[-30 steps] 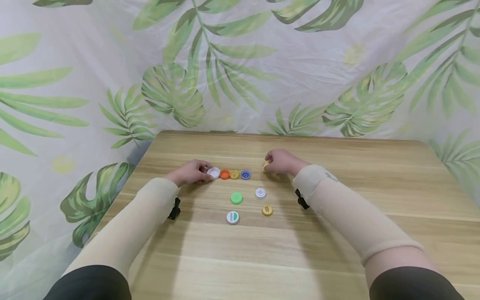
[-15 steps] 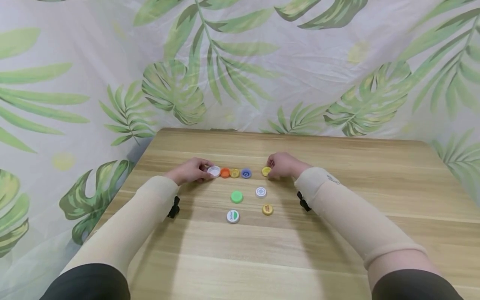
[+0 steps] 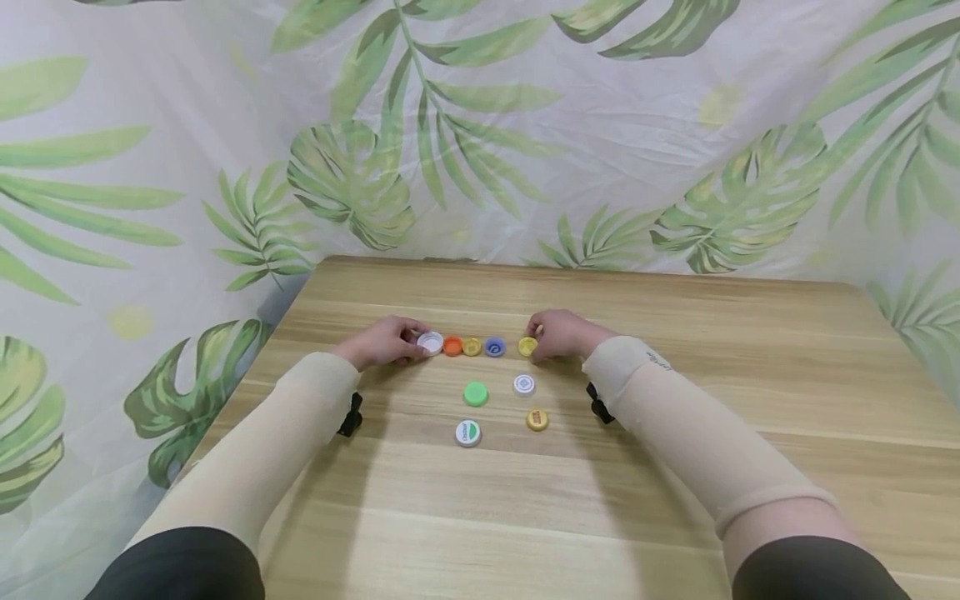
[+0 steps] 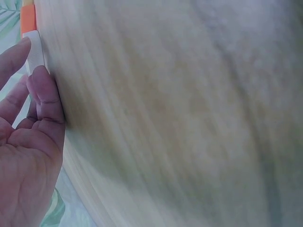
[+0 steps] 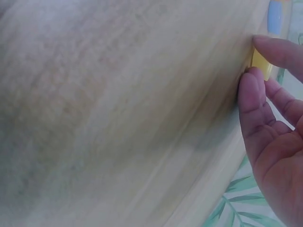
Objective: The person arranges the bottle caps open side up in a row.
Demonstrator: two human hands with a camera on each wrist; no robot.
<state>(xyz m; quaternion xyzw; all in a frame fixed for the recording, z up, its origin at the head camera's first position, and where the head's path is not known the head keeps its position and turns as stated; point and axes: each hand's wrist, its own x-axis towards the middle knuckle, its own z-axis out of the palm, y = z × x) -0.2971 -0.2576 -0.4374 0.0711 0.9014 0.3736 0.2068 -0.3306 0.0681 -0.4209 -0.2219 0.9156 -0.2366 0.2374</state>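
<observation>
A row of bottle caps lies across the table. At its left end my left hand [image 3: 385, 341] pinches a white bottle cap [image 3: 430, 342] between thumb and fingers; the left wrist view shows this white cap [image 4: 35, 49] edge-on against an orange cap [image 4: 28, 19]. To its right follow the orange cap [image 3: 452, 346], a gold-yellow cap [image 3: 472, 347] and a blue cap [image 3: 494, 347]. Past a small gap from the blue one, my right hand [image 3: 561, 333] holds a yellow bottle cap [image 3: 528, 347] by its rim at the tabletop. Fingers partly hide this yellow cap [image 5: 261, 64].
Nearer to me lie a green cap [image 3: 476, 394], a white cap with a grey pattern [image 3: 523, 385], a gold cap with print [image 3: 537, 419] and a white-and-green printed cap [image 3: 468, 432]. The wooden table [image 3: 712, 375] ends at a leaf-patterned cloth [image 3: 480, 167] behind.
My right hand has lowered the yellow cap to the table, turning it flat, and moved it slightly left towards the blue cap. My left hand stays on the white cap.
</observation>
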